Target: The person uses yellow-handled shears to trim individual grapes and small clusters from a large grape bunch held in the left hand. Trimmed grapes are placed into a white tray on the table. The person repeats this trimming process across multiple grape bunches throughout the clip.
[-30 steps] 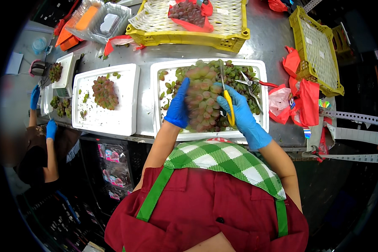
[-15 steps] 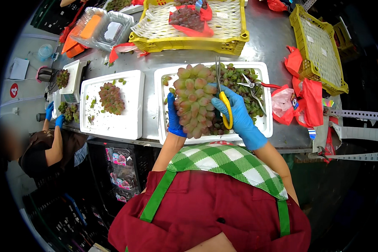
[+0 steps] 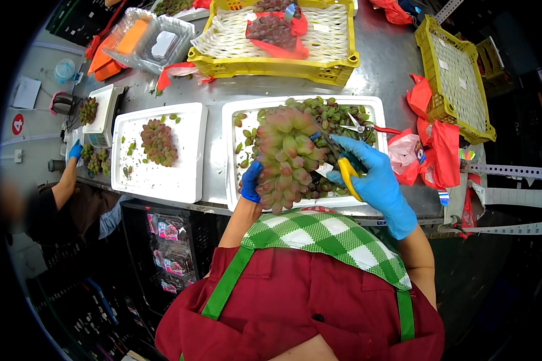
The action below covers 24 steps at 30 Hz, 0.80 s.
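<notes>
At frame centre we are gripping a grape bunch [image 3: 286,159] in our left hand [image 3: 251,182], yellow-handled scissors [image 3: 348,175] in our right hand [image 3: 372,175], trimming seemingly partway: loose grapes [image 3: 338,114] lying in white tray [image 3: 253,103] beneath, second bunch [image 3: 159,143] sitting left of centre, cuts remaining uncertain.

Person at a metal table [image 3: 397,72]: the blue-gloved left hand [image 3: 251,182] supports a grape bunch [image 3: 288,153] above a white tray [image 3: 229,150] of loose grapes [image 3: 337,113]; the right hand [image 3: 374,174] holds yellow-handled scissors [image 3: 349,178], blades toward the fruit. Red-handled shears [image 3: 386,129] cross the tray's right rim. To the left, over there, a second tray [image 3: 183,180] bears a smaller bunch [image 3: 159,143].
</notes>
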Motion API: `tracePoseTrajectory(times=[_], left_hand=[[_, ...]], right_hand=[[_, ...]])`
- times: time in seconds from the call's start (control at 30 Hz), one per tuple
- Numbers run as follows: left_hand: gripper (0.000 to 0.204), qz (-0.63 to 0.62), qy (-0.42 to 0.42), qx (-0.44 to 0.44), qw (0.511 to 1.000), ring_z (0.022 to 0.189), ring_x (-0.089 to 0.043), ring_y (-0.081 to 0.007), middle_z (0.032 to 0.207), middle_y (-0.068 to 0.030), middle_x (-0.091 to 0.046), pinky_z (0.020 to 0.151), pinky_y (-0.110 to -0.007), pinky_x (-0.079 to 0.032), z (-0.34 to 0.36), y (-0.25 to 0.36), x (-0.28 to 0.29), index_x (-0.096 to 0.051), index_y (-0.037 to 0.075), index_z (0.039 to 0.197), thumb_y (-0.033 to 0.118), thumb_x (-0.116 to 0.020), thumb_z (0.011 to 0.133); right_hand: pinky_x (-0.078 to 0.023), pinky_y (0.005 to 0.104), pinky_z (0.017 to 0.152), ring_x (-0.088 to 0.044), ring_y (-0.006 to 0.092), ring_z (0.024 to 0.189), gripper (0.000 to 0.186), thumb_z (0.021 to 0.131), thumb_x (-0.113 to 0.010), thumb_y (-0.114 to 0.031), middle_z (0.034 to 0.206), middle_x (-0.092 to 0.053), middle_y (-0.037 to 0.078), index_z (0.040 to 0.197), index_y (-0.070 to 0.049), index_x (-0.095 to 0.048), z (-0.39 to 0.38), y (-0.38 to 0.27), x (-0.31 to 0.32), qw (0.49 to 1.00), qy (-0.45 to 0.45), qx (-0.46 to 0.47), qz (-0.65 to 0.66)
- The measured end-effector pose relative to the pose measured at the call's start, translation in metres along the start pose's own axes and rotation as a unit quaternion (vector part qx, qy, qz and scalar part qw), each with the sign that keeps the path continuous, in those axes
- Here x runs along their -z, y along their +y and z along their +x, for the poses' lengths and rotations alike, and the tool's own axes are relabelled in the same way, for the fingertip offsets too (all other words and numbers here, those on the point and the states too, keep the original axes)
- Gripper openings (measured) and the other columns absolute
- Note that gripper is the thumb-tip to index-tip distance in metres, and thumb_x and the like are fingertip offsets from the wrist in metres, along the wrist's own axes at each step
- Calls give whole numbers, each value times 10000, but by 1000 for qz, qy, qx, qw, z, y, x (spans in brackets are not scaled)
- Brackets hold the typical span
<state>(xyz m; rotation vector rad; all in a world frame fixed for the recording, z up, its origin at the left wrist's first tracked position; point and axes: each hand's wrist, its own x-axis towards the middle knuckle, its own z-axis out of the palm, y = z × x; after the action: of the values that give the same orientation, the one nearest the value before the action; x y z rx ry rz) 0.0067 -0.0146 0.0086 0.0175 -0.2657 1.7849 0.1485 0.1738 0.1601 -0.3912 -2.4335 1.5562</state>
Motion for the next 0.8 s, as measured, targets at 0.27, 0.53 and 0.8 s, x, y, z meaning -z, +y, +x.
tracePoseTrajectory(times=[0.27, 0.53, 0.8], left_hand=[[704, 212, 181, -68, 958, 1107, -467, -357, 1260, -198, -405, 912, -501, -418, -9, -6, -21, -252, 33, 1328, 341, -569, 781], [702, 232, 185, -67, 953, 1114, -461, -353, 1265, -195, -401, 916, -496, -414, -7, -5, -25, -251, 36, 1330, 338, -568, 782], [700, 220, 178, -61, 957, 1121, -456, -350, 1270, -193, -397, 921, -490, -410, -6, -6, -27, -250, 39, 1333, 336, -566, 783]], right_hand=[[-477, 224, 782, -510, 71, 900, 440, 783, -628, -12, 1035, -573, 28, 1200, -10, -489, -1, -8, 24, 971, -185, -138, 59], [-440, 302, 712, -535, 164, 737, 239, 832, -570, -164, 874, -619, 112, 1036, -40, -575, 17, -9, 33, 955, -268, -125, 21], [-459, 253, 671, -545, 97, 728, 349, 787, -643, -162, 862, -629, 63, 1108, -53, -560, 18, 0, 26, 977, -200, -61, -36]])
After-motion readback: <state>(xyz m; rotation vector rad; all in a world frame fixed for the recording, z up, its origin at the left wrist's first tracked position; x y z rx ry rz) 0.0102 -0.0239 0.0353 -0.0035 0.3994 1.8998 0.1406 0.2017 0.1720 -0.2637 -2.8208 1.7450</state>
